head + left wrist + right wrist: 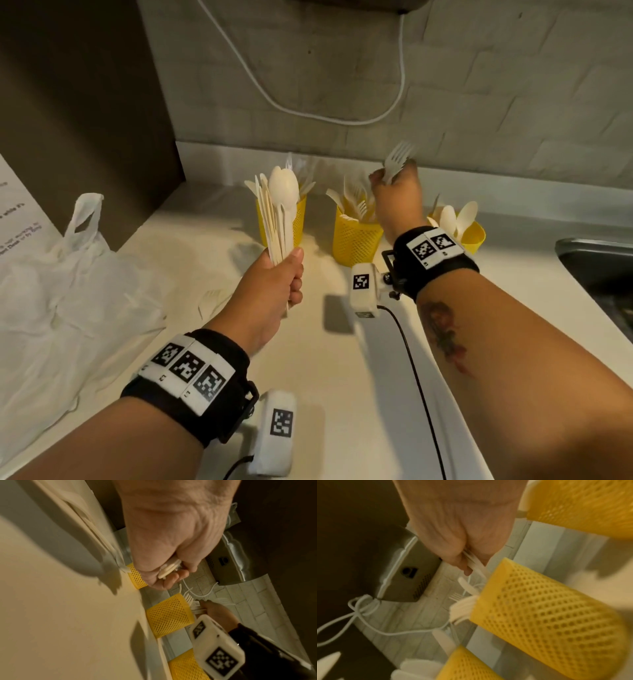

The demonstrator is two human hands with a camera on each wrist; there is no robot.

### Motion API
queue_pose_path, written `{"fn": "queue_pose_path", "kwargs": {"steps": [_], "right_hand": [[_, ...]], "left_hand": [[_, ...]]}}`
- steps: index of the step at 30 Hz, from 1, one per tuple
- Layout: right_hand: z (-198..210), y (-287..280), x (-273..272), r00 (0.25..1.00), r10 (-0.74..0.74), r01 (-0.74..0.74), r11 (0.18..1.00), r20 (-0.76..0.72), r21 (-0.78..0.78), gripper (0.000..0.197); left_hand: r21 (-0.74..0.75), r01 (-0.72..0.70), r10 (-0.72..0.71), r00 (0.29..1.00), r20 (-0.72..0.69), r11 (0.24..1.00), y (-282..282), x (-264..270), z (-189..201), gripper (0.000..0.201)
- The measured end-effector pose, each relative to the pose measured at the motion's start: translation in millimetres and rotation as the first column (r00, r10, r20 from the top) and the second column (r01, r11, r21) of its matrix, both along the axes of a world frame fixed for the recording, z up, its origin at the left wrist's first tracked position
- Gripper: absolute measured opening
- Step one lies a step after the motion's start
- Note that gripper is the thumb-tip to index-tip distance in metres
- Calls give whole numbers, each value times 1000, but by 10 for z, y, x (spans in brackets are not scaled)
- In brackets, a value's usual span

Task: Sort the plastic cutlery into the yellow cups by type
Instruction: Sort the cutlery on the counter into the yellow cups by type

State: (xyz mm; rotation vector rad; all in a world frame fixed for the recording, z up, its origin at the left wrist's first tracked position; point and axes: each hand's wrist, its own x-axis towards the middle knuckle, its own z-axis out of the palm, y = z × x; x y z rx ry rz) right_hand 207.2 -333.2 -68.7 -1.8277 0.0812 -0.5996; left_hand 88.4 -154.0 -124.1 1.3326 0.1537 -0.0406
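Three yellow mesh cups stand in a row near the wall: a left cup (298, 219) with knives, a middle cup (356, 241) with forks and a right cup (474, 236) with spoons. My left hand (281, 277) grips a bundle of white cutlery (279, 209) upright in front of the left cup, a spoon foremost. My right hand (394, 195) pinches a white fork (397, 161), tines up, above the middle cup (547, 609). The right wrist view shows the fork's handle (476, 565) at that cup's rim. In the left wrist view the handle ends (169, 568) stick out of my fist.
A crumpled white plastic bag (68, 291) lies on the counter (342, 370) at the left. A steel sink (603, 270) is at the right edge. A white cable (325, 116) hangs on the tiled wall. A dark cabinet side stands at the back left.
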Motion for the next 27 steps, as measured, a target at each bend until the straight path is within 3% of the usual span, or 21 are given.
{"fn": "queue_pose_path", "kwargs": {"steps": [2, 5, 9, 11, 14, 15, 18, 20, 22, 24, 25, 27], "right_hand": [[-86, 1, 18, 998, 10, -14, 997, -63, -70, 33], [-67, 29, 1, 996, 53, -56, 998, -72, -42, 58], [-53, 57, -57, 999, 46, -45, 998, 7, -36, 83], [-79, 53, -87, 999, 38, -32, 987, 34, -155, 69], [-81, 67, -78, 999, -5, -16, 928, -53, -373, 28], [-77, 68, -56, 996, -6, -31, 911, -87, -412, 26], [-2, 70, -56, 974, -14, -82, 908, -226, -410, 64], [86, 66, -126, 989, -43, -8, 938, -141, -346, 75], [162, 87, -290, 991, -115, 133, 938, 73, -321, 66], [222, 197, -540, 973, -99, 154, 951, 208, -270, 48], [219, 278, -667, 986, -38, 81, 959, 159, -271, 41], [114, 436, -877, 986, 124, -152, 943, -110, -296, 39]], "left_hand": [[12, -3, 3, 1000, -4, 1000, 13, -9, -5, 10], [31, -27, 28, 999, -31, 999, 32, -19, -25, 13], [30, -47, 49, 997, -53, 998, 25, -26, -28, 13], [42, -44, 46, 998, -47, 998, 28, -29, -34, 14], [68, -30, 33, 999, -34, 997, 45, -36, -38, 16], [80, -27, 30, 999, -34, 996, 46, -38, -39, 17], [74, -29, 32, 999, -33, 997, 35, -62, -24, 13], [53, -24, 26, 999, -32, 998, 34, -74, -21, 13], [45, -14, 16, 999, -33, 999, 39, -77, -29, 15], [46, -9, 11, 999, -39, 999, 38, -76, -24, 16], [47, -3, 6, 999, -44, 999, 33, -75, -14, 16], [41, 14, -12, 999, -49, 999, 17, -84, 15, 16]]}}
